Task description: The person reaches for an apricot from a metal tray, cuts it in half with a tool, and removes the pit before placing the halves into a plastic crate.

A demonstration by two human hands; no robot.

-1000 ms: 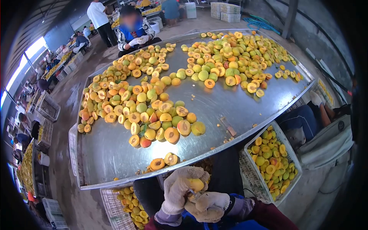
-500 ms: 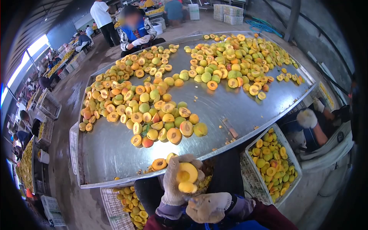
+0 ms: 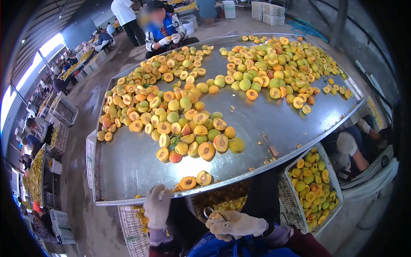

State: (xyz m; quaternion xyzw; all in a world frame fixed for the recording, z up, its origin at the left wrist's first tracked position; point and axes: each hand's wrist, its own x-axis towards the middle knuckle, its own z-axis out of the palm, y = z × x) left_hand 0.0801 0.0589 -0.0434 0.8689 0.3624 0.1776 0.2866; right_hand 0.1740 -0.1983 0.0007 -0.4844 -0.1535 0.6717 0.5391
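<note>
The right hand [image 3: 235,224] gripped a ring tool [image 3: 205,210], best angled away from the left hand [image 3: 157,207], whose grip was unclear.

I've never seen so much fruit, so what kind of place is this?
Probably a fruit-processing shed: halved fruits cover much of a big metal table, a crate beside it is full of fruit pieces, and a gloved worker sits across.

Site type: fruit-processing shed or workshop
Worktable: large metal table [image 3: 257,124], centre, heaped with halved fruit [image 3: 205,150]
Containers: plastic crates [image 3: 274,15] stacked at upper right; a filled crate [image 3: 314,188], lower right
Staffing: seated workers along further fruit-laden tables [image 3: 34,175], left side
Structure: ribbed roof [image 3: 38,21], upper left; bare hard floor [image 3: 85,145]
</note>
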